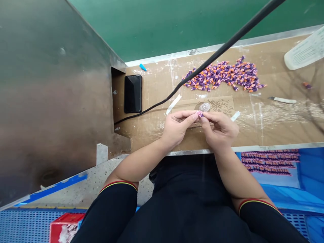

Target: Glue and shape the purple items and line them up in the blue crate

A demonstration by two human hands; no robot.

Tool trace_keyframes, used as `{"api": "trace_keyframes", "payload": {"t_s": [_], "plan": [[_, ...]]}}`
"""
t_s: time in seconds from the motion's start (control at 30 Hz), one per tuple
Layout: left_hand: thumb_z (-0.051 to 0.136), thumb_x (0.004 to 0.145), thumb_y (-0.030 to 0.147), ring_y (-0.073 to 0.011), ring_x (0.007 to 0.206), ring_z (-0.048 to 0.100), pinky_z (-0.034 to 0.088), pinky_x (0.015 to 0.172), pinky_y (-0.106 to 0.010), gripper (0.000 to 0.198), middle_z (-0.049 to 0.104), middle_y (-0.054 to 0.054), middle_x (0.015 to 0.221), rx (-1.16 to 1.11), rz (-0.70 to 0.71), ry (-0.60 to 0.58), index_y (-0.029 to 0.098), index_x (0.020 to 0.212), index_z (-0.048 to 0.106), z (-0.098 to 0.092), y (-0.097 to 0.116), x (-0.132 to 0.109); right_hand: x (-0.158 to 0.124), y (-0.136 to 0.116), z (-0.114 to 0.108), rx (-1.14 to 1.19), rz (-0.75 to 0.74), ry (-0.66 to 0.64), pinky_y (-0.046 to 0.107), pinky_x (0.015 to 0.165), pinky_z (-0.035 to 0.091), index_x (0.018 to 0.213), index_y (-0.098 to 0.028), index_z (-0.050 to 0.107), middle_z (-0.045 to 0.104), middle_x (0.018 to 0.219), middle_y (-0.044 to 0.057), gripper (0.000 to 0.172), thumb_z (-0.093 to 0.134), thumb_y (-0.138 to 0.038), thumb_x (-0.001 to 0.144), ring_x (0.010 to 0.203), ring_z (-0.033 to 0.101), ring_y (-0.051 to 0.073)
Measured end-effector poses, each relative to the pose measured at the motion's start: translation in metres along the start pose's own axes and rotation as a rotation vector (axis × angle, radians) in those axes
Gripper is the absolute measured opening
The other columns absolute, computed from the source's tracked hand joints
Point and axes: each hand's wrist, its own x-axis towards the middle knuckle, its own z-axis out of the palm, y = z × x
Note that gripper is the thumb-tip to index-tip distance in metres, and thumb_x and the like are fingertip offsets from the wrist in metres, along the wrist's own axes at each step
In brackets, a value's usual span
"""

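My left hand [176, 128] and my right hand [219, 130] meet over the front of the cardboard-covered bench. Between their fingertips is a small pink and purple figurine piece [199, 114], pinched from both sides; its finer shape is too small to make out. Just behind the fingers stands a small clear round container [205, 107] on a cardboard sheet [224, 103]. Farther back lies a heap of small purple, orange and pink figurine pieces [222, 76].
A black cable [174, 90] crosses above the bench. A phone [133, 93] and blue cap [143, 67] lie left, beside a metal housing [58, 94]. A white-handled knife [285, 100] and pale basket [305, 50] are right. Rows of pieces [269, 162] fill a lower tray.
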Motion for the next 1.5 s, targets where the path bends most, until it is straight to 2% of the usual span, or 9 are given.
{"api": "trace_keyframes", "payload": {"t_s": [0.17,0.3,0.47,0.6,0.8,1.13,1.2,1.3,1.5], "plan": [[0.096,0.091,0.049,-0.0218,0.102,0.086,0.073,0.099,-0.037,0.024,0.089,-0.008,0.107,0.239,0.303,-0.045,0.027,0.099,0.093,-0.007,-0.003,0.0,0.0,0.001,0.001,-0.038,-0.091,0.03,0.037,0.073,0.072,0.105,-0.03,0.085,0.089,0.096,0.003,0.007,0.078,-0.027,0.106,0.081,0.085,0.022],[0.088,0.1,0.033,-0.0197,0.1,0.087,0.073,0.093,-0.033,0.009,0.09,-0.006,0.108,0.4,0.563,-0.068,0.03,0.107,0.092,-0.013,-0.006,0.0,0.0,0.0,0.002,-0.071,-0.149,0.062,0.035,0.073,0.072,0.106,-0.029,0.085,0.089,0.096,0.002,0.008,0.079,-0.023,0.105,0.081,0.086,0.021],[0.085,0.101,0.022,-0.019,0.103,0.087,0.074,0.094,-0.031,0.02,0.09,-0.005,0.11,0.455,0.699,-0.069,0.032,0.117,0.09,-0.012,-0.014,-0.001,-0.002,-0.004,0.004,-0.062,-0.128,0.072,0.036,0.075,0.072,0.107,-0.029,0.084,0.089,0.098,0.002,0.009,0.078,-0.022,0.105,0.083,0.086,0.021],[0.082,0.103,0.019,-0.019,0.11,0.087,0.073,0.099,-0.031,0.027,0.089,-0.006,0.119,0.428,0.708,-0.081,0.032,0.125,0.089,-0.01,-0.019,-0.003,-0.003,-0.003,0.004,-0.111,-0.097,0.088,0.037,0.077,0.073,0.104,-0.029,0.083,0.089,0.097,0.003,0.007,0.077,-0.029,0.107,0.083,0.086,0.022],[0.082,0.105,0.028,-0.0206,0.116,0.086,0.073,0.104,-0.034,0.022,0.088,-0.008,0.124,0.391,0.576,-0.103,0.032,0.126,0.088,-0.008,-0.018,-0.006,-0.004,0.003,0.002,-0.087,-0.069,0.07,0.042,0.084,0.074,0.105,-0.029,0.084,0.088,0.098,0.004,0.006,0.078,-0.032,0.105,0.088,0.087,0.024],[0.083,0.105,0.034,-0.0215,0.12,0.084,0.071,0.108,-0.037,0.021,0.088,-0.007,0.125,0.33,0.525,-0.111,0.033,0.126,0.089,-0.008,-0.024,-0.004,-0.001,-0.001,0.006,0.001,-0.066,0.088,0.04,0.085,0.072,0.108,-0.03,0.084,0.089,0.102,0.003,0.011,0.075,-0.023,0.107,0.092,0.086,0.022],[0.081,0.106,0.035,-0.0225,0.123,0.083,0.071,0.109,-0.037,0.028,0.086,-0.009,0.133,0.331,0.526,-0.162,0.032,0.133,0.086,-0.009,-0.026,-0.002,0.001,0.002,-0.005,0.002,-0.04,0.044,0.038,0.083,0.072,0.112,-0.029,0.083,0.089,0.104,0.004,0.012,0.073,-0.024,0.108,0.093,0.085,0.022],[0.082,0.106,0.04,-0.0228,0.123,0.082,0.072,0.102,-0.034,0.044,0.079,-0.012,0.149,0.352,0.525,-0.23,0.032,0.149,0.077,-0.013,-0.029,0.001,0.006,0.013,-0.04,-0.092,0.009,-0.091,0.036,0.079,0.07,0.118,-0.028,0.083,0.088,0.105,0.004,0.014,0.072,-0.028,0.109,0.09,0.083,0.021],[0.082,0.105,0.035,-0.017,0.111,0.079,0.07,0.088,-0.026,0.045,0.077,-0.009,0.141,0.436,0.667,-0.185,0.036,0.149,0.076,-0.025,-0.025,0.01,0.016,0.036,-0.12,-0.389,-0.17,-0.637,0.038,0.084,0.066,0.104,-0.026,0.081,0.084,0.106,0.008,0.02,0.063,-0.018,0.107,0.096,0.079,0.024]]}}
